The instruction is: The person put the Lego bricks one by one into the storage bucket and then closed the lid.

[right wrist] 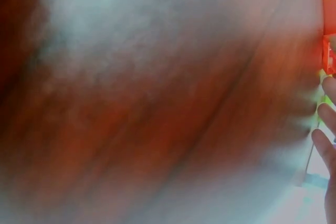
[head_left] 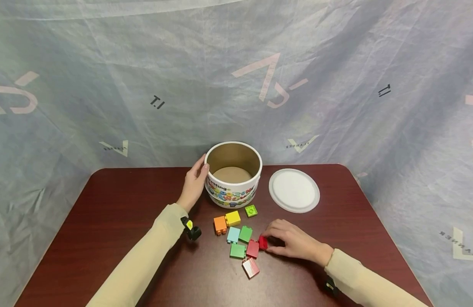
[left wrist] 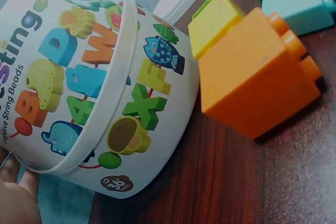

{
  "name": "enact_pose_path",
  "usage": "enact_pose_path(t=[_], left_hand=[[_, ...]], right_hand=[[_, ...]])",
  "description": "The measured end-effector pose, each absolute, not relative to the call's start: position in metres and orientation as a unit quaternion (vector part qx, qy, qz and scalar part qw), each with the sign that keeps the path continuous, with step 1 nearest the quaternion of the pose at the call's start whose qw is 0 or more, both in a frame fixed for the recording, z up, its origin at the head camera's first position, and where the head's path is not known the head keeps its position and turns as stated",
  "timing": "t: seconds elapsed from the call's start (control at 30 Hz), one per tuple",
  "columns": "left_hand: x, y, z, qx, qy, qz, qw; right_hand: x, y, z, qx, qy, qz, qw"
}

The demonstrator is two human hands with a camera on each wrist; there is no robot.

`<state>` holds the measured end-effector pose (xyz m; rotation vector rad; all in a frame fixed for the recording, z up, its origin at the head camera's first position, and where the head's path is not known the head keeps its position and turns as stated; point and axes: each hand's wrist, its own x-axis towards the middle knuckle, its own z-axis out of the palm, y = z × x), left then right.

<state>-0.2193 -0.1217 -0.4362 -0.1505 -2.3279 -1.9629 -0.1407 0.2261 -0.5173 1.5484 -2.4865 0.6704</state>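
A white bucket (head_left: 232, 194) printed with coloured letters and animals stands upright near the table's back edge, its top uncovered and its brown inside bare. My left hand (head_left: 195, 183) holds the bucket's left side, thumb by the rim; in the left wrist view only some fingers (left wrist: 23, 192) show at its edge. On the right, my right hand (head_left: 291, 241) pinches a small red block (head_left: 263, 242) between thumb and fingers, low over the table. Right beside it lies another red block (head_left: 253, 249). The right wrist view is mostly blurred tabletop, with fingertips (right wrist: 326, 116) at its right edge.
Loose building blocks lie before the bucket: an orange block (head_left: 220, 224), a yellow block (head_left: 233, 218), a lime block (head_left: 251, 210), a light blue block (head_left: 233, 235), two green blocks (head_left: 245, 234) and a glossy reddish block (head_left: 251, 267). A white round lid (head_left: 294, 190) lies right of the bucket.
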Motion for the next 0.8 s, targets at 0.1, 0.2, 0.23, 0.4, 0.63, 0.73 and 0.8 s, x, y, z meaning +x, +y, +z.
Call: enact_pose_path(t=[0.1,0.2,0.23,0.4,0.63,0.73,0.8], left_hand=[[-0.219,-0.122,-0.436,-0.048,-0.763,-0.642,0.047],[-0.219,-0.121,-0.435,-0.046,-0.764,-0.641,0.047],[-0.219,-0.121,-0.435,-0.046,-0.764,-0.642,0.047],[-0.218,-0.121,-0.435,-0.046,-0.765,-0.641,0.046],[-0.24,-0.127,-0.469,-0.059,-0.769,-0.632,0.068],[-0.24,-0.127,-0.47,-0.058,-0.772,-0.629,0.07],[-0.239,-0.127,-0.47,-0.057,-0.772,-0.629,0.069]], right_hand=[[-0.141,0.225,-0.518,0.514,-0.826,0.222,0.069],[-0.141,0.225,-0.518,0.515,-0.825,0.222,0.071],[-0.141,0.224,-0.518,0.514,-0.825,0.223,0.07],[-0.141,0.224,-0.517,0.514,-0.826,0.223,0.069],[-0.141,0.223,-0.516,0.513,-0.825,0.227,0.066],[-0.141,0.222,-0.517,0.509,-0.827,0.232,0.065],[-0.141,0.223,-0.517,0.508,-0.826,0.235,0.066]])
